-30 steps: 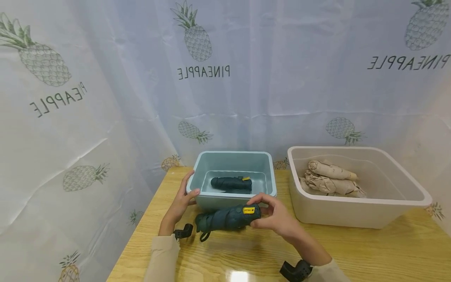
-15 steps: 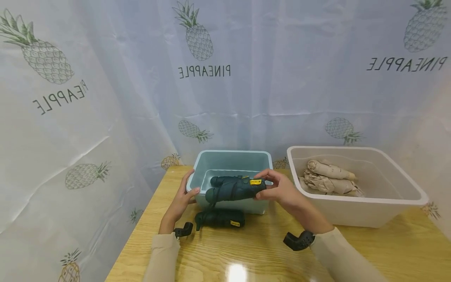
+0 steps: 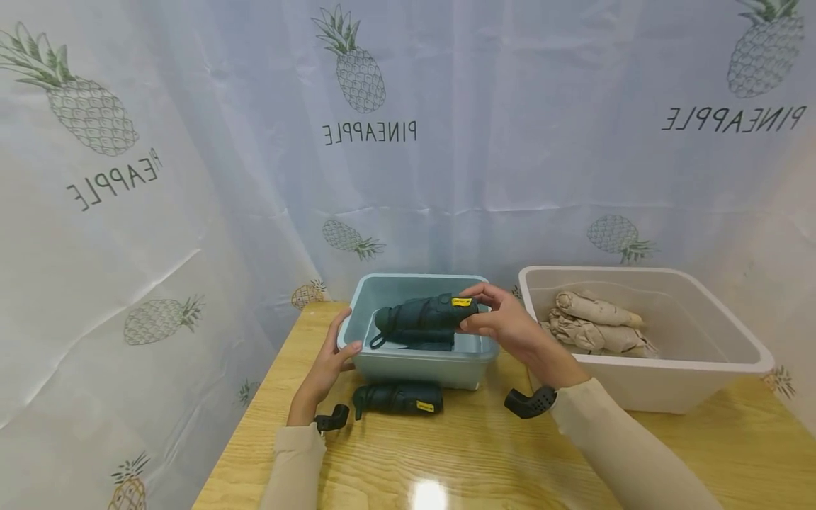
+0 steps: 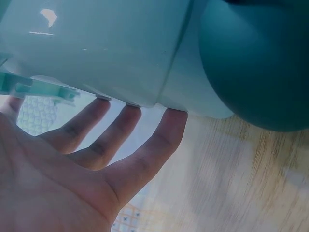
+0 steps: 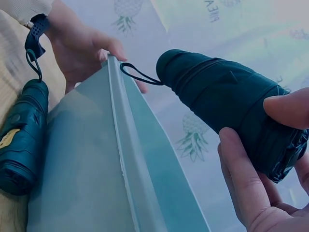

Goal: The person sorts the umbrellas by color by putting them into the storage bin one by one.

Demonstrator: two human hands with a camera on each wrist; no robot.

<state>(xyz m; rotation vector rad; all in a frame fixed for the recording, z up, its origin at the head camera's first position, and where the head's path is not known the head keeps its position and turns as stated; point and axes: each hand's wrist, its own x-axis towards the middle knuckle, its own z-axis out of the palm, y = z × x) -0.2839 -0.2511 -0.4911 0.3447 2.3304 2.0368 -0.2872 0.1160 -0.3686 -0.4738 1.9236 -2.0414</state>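
Note:
A folded dark green umbrella with a yellow tag and a wrist loop is gripped at its tagged end by my right hand, above the light blue bin. Thumb and fingertips pinch it from opposite sides in the right wrist view. My left hand holds the bin at its front left corner, thumb at the rim; its fingers touch the outer wall in the left wrist view. Inside the bin lies another dark umbrella, partly hidden under the held one. A third umbrella lies on the table before the bin.
A larger off-white bin stands to the right, with several paper-wrapped bundles inside. Behind both bins hangs a pineapple-print curtain. The wooden table extends toward me.
My right hand has lifted the umbrella from in front of the bin, over its front rim, to above its inside. The left hand stays at the bin's corner.

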